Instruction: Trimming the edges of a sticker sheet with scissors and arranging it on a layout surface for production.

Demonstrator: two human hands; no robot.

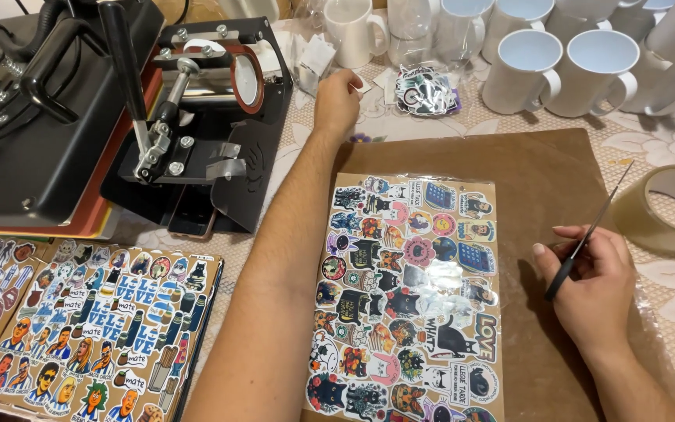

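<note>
Right of frame centre: right hand (591,285) gripping thin blade tool (587,233), long axis running up-right, just beside sticker sheet (412,301). Upper centre: left hand (337,98) reaching toward small sticker pile (426,90), fingers loosely curled, holding nothing visible.

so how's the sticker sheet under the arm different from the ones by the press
The sticker sheet under the left forearm lies single on the brown mat, glossy with glare; the sticker sheets at left are stacked and overlapping. The first shows mostly cats, the stack faces and lettering. Both are densely printed on brown backing.
</note>
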